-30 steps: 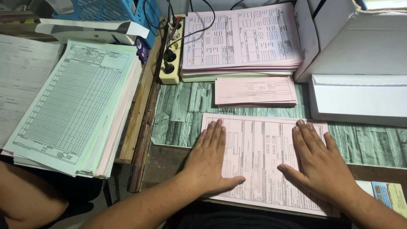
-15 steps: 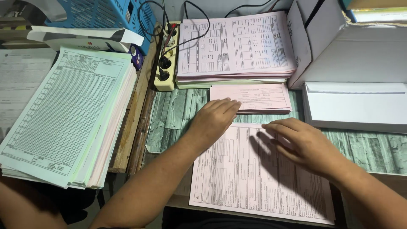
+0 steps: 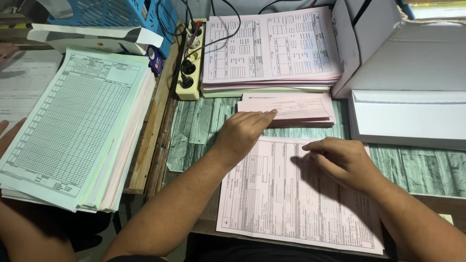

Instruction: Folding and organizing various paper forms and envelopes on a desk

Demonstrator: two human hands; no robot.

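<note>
Pink form sheet [image 3: 291, 194] flat on the bench [image 3: 204, 126], nearest the body, lower edge hanging a touch over the front rim. Right hand [image 3: 347, 162] resting on its upper right part, fingers curled loosely together, nothing clamped in the grip. Left hand [image 3: 242, 131] reaching past the sheet's top edge, palm down, fingers straight and close together, tips touching the small stack of pink slips [image 3: 291, 109]; nothing pinched, no slip lifted. So, by the look of it: big sheet laid down and squared, slips only just touched, nothing yet parted from that little pile.

Just beyond the slips, tall stack of pink forms [image 3: 272, 48], edges fairly even. Cream power strip [image 3: 188, 73] to its left, black plugs in, cables trailing up and away. Further left, thick pile of green grid sheets [image 3: 73, 126] on a raised wooden board, blue crate [image 3: 121, 14] behind it. On the right, white box [image 3: 412, 68] with a flap folded open, close beside the slips. Crowded around the slips: box wall on one side, tall stack right behind, little room for sliding anything sideways. Stray fingertips of another hand at far left edge, well apart.
</note>
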